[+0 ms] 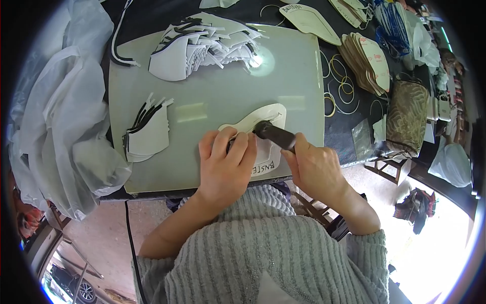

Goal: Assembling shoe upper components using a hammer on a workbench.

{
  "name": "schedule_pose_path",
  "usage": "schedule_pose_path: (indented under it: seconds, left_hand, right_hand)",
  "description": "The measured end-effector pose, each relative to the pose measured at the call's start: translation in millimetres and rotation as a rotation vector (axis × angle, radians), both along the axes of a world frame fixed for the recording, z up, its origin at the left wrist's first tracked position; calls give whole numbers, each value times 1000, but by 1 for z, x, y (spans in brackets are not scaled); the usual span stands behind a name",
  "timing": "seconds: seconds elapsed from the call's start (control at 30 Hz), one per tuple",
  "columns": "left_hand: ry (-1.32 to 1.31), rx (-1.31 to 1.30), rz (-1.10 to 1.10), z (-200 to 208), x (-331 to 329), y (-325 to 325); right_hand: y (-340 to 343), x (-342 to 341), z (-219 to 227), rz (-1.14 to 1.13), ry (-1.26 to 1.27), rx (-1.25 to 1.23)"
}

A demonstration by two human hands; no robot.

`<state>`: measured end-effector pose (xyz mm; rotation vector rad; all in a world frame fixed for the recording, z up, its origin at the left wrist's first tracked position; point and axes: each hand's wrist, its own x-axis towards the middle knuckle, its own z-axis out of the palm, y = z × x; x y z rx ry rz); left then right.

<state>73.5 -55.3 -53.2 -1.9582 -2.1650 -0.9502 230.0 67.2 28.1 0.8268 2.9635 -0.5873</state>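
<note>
Your right hand (319,167) is clamped around the end of a dark tool (278,137), which reaches leftward and ends in a rounded head. That head sits over a cream template (277,114), near your left fingertips; whether it touches the template, you cannot tell from here. The template lies flat at the near side of a pale grey-green mat (139,76), right in front of you, with dark lettering along its near edge.

Your left hand (223,167) rests on the template's left part, the fingers (219,144) bent and set close to one another. Something dark shows between them, but you cannot tell whether they pinch it.

To your left on the mat is a small fanned stack of white pieces (149,134) with black and white strips at the top. Farther off lies a larger heap of similar pieces (197,48). Beyond the mat's right edge, the black surface (331,131) carries thin yellow and white rings (345,87), a stack of tan templates (362,61) and a patterned pouch (407,116). Translucent plastic bags (66,111) bunch up at the far left.
</note>
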Motion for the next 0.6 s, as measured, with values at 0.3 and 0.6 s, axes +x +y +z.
schedule_pose_path:
  seconds: [0.3, 0.6]
  left_hand:
    - [-2, 1, 6, 0, 1, -3]
    - [-285, -9, 30, 3, -12, -1]
  right_hand:
    - [1, 0, 3, -4, -68, -9]
    - [8, 15, -15, -61, -211, -22]
